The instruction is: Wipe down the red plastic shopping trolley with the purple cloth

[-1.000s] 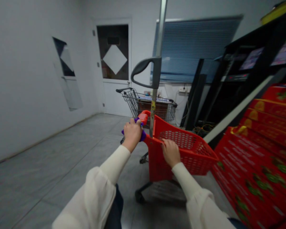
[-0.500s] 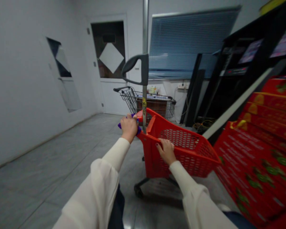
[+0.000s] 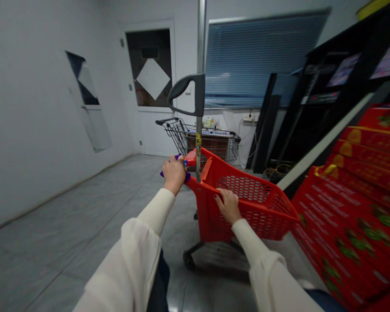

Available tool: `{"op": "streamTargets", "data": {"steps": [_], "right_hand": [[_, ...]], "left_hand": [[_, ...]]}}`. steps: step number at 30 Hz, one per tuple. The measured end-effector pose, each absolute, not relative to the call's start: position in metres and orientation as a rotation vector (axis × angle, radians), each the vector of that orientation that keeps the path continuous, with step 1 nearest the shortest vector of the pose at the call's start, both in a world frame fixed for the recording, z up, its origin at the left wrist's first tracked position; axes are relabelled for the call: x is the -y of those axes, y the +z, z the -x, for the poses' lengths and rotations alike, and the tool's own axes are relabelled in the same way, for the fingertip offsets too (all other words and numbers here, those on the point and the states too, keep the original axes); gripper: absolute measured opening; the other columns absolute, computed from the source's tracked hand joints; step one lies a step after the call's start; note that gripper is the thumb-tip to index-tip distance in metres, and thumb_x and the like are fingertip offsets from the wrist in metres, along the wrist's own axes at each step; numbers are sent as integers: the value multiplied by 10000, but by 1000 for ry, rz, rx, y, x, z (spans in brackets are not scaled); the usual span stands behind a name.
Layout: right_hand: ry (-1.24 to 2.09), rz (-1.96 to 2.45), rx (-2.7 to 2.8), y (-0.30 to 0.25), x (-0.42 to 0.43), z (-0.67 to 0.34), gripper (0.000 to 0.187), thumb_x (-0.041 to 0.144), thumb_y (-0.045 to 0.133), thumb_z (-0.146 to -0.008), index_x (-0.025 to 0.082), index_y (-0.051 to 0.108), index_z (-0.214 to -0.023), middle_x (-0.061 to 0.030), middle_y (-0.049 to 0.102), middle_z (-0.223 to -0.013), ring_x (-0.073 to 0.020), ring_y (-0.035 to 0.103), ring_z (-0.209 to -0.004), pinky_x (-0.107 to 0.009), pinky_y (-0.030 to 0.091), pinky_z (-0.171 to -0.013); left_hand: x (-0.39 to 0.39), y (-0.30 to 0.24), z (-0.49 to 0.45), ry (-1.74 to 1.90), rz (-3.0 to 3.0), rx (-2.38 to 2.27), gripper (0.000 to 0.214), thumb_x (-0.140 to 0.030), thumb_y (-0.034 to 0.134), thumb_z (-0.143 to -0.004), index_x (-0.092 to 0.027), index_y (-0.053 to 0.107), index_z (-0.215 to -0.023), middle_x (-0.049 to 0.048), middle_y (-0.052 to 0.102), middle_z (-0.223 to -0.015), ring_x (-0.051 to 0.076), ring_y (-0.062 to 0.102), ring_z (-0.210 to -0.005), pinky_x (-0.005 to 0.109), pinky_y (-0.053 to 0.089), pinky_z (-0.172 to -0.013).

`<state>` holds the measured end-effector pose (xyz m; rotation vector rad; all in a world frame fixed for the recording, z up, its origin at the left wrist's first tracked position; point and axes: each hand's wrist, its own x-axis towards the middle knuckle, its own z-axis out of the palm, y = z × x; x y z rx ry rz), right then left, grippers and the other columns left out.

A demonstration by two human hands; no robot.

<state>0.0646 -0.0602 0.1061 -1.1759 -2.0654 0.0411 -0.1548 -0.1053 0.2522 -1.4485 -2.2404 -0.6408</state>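
Left hand (image 3: 173,175) at 11 o'clock, fingers clenched around a purple grip (image 3: 186,176) on the corner of a red plastic shopping cart (image 3: 208,216). Right hand (image 3: 228,207) at 12 o'clock, fingers hooked over the cart's near rim. Cart stands on grey tile floor (image 3: 84,208), directly ahead, with a metal pole (image 3: 200,43) and dark grey handle (image 3: 185,89) rising from it. Stacked red cartons (image 3: 344,225) at 3 o'clock, close beside the cart. Further out: black display rack (image 3: 331,104) at 2 o'clock, wire shopping cart (image 3: 195,138) at 12, white door (image 3: 152,130) at 11, blue window blind (image 3: 260,56) at 1.
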Motion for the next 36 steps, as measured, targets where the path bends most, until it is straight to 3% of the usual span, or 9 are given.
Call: {"op": "streamTargets", "data": {"steps": [7,16,23,29,32,36], "right_hand": [[60,1140,2018,102,60,-62,382,450,404,-993,218,621,-1205,-92,679,-1190,-232,546,-1128,-381,327,-990],[15,1129,2018,99,59,-62,371,431,406,-992,214,619,-1205,-87,679,-1180,-222,544,-1127,-368,331,-978],[15,1148,2039,99,60,-60,383,442,400,-994,223,611,-1227,-86,673,-1203,-226,541,-1135,-383,331,-983],[41,1169,2237,121,64,-71,416,349,283,-1037,260,546,-1346,-47,634,-1333,-172,558,-1193,-332,380,-982],[-48,1226,2323,128,64,-91,429,313,283,-1037,233,542,-1370,-68,617,-1367,-178,574,-1187,-314,380,-993],[-107,1499,2266,119,62,-117,421,269,282,-1029,198,616,-1276,-90,685,-1244,-200,622,-1080,-324,400,-937]], "left_hand": [[132,223,123,-608,1518,2122,366,-286,466,-958,-283,574,-1308,150,531,-1225,294,526,-1024,393,441,-831],[99,250,167,-848,1344,2292,358,-302,574,-909,-252,601,-1262,141,539,-1184,293,549,-1022,425,451,-868],[119,168,122,-1103,1342,1967,411,-248,583,-888,-244,607,-1298,162,456,-1348,307,462,-1174,466,414,-1009],[123,110,94,-980,1641,1844,398,-162,514,-913,-317,653,-1252,128,510,-1313,279,469,-1162,475,419,-1005],[124,119,101,-826,1866,1703,410,-176,490,-940,-371,642,-1266,105,520,-1349,280,462,-1192,467,408,-1017],[123,146,90,-703,1878,1705,440,-197,447,-963,-374,576,-1344,112,473,-1435,301,441,-1240,488,390,-1028]]}}
